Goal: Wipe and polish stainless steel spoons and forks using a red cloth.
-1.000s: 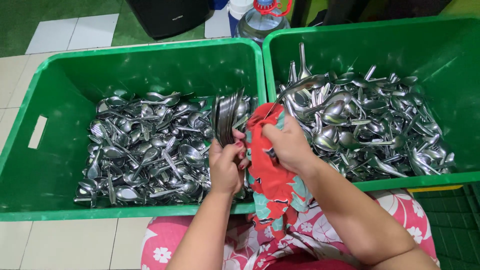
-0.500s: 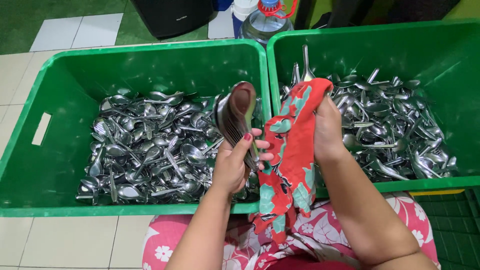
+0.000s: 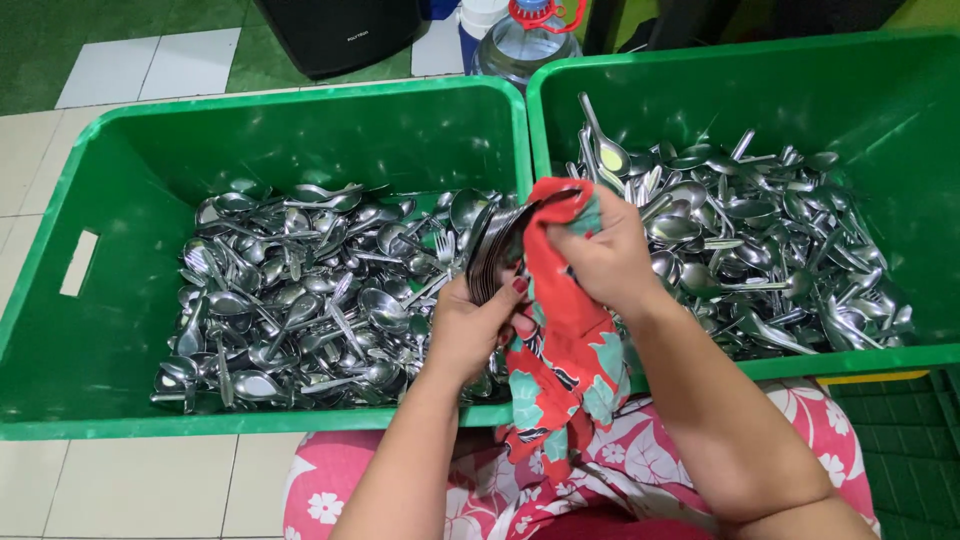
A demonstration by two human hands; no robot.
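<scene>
From the head camera, looking down, the left hand (image 3: 468, 330) is closed around a stacked bundle of spoons (image 3: 492, 250), gripping the handles so the bowls fan upward and lean a little to the right. The right hand (image 3: 600, 258) is curled shut on a red cloth (image 3: 555, 350) with teal and white flower patches, pressing its upper end against the top of the bundle; the rest of the cloth hangs down between the two forearms onto the person's lap. Both hands sit over the seam where two green crates meet. The left crate (image 3: 110, 180) holds a loose heap of spoons and a few forks (image 3: 300, 290) spread over its bottom, and has a slot handle cut in its left wall. The right crate (image 3: 900, 120) holds a similar pile of cutlery (image 3: 760, 240), with one spoon standing up at its back left corner. The bundle in the left hand hovers just above the right edge of the left crate's heap. Behind the crates stand a clear water jug (image 3: 525, 40) with a red cap and a black box (image 3: 345, 30) on the tiled floor (image 3: 150, 65). The person's lap is covered by a pink flowered garment (image 3: 640, 460).
</scene>
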